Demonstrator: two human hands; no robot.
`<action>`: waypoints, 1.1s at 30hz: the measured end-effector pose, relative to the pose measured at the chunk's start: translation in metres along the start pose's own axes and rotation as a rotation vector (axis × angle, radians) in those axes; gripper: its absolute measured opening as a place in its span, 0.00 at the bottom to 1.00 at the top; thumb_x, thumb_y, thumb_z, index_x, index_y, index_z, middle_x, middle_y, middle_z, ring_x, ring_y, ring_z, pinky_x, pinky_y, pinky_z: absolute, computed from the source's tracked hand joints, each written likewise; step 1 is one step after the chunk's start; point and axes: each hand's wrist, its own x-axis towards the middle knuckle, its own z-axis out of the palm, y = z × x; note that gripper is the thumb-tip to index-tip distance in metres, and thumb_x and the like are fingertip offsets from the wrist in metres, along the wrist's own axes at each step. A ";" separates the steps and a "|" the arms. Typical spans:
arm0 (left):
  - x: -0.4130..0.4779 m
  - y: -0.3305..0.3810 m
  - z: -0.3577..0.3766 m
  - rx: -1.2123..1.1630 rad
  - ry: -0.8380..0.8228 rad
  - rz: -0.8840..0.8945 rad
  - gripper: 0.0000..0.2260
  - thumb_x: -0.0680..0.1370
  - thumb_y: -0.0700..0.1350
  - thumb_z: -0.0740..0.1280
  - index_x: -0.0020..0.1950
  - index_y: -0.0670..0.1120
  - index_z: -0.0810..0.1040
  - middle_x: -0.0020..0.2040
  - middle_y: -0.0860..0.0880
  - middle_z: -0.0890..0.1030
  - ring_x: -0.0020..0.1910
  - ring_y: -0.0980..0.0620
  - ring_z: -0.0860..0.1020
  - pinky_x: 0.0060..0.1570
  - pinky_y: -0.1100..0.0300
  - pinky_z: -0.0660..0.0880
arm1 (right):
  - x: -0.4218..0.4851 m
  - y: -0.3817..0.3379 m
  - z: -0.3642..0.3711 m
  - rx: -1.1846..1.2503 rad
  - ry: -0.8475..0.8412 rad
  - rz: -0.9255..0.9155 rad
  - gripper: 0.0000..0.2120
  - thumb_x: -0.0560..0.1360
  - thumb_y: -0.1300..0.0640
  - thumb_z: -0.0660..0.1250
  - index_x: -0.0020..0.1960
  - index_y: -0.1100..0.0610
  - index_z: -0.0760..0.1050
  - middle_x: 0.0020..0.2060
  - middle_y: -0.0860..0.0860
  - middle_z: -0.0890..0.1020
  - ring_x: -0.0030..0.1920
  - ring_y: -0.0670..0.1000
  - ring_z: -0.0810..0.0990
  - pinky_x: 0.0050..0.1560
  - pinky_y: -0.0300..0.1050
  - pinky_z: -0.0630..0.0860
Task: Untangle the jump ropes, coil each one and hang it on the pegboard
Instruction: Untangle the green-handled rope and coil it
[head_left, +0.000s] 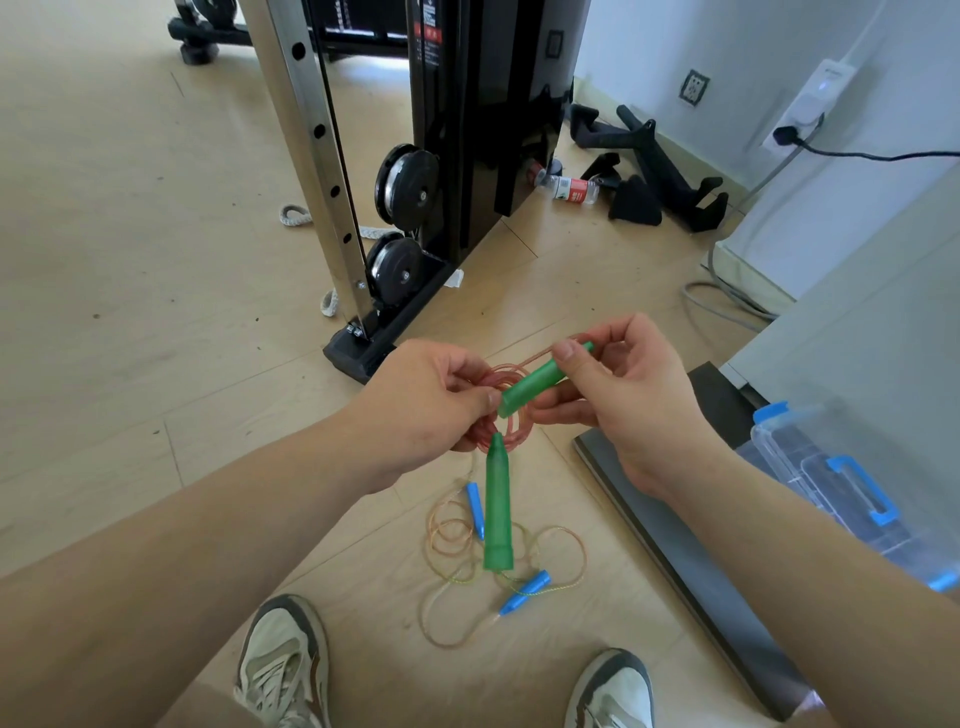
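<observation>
Middle of the frame: both hands are up over the floor (156, 270) with the green-handled jump rope (519, 431). The left hand (421, 410) has its fingers clenched around the coiled reddish cord (498, 375). The right hand (634, 400) has its fingers pinching one green handle (540, 376), which angles up toward the right. The other green handle (497, 514) just dangles straight down below the coil. The second jump rope (452, 538), with blue handles (525, 591), lies in loose loops on the floor, lower middle, just above the shoes (285, 660). A clear storage box (831, 467) with blue latches sits at the right edge.
</observation>
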 end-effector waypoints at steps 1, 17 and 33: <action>0.001 -0.001 0.000 0.008 0.018 0.003 0.06 0.81 0.37 0.69 0.54 0.44 0.85 0.41 0.40 0.86 0.36 0.48 0.84 0.46 0.48 0.85 | -0.001 0.000 0.001 0.001 -0.002 -0.014 0.10 0.78 0.64 0.72 0.52 0.61 0.70 0.47 0.64 0.83 0.37 0.64 0.87 0.40 0.57 0.86; 0.000 -0.002 0.005 0.081 0.099 0.107 0.05 0.81 0.39 0.69 0.52 0.45 0.85 0.46 0.45 0.83 0.41 0.45 0.86 0.45 0.53 0.85 | -0.003 0.010 0.007 -0.384 -0.079 -0.145 0.13 0.68 0.62 0.82 0.39 0.59 0.77 0.29 0.50 0.79 0.30 0.45 0.75 0.32 0.41 0.74; 0.003 0.011 0.008 0.085 0.041 0.182 0.06 0.82 0.42 0.69 0.55 0.51 0.84 0.48 0.51 0.86 0.41 0.55 0.86 0.45 0.65 0.82 | 0.013 0.016 -0.011 -0.251 -0.396 0.000 0.09 0.77 0.62 0.69 0.56 0.57 0.82 0.49 0.51 0.86 0.52 0.50 0.84 0.54 0.48 0.79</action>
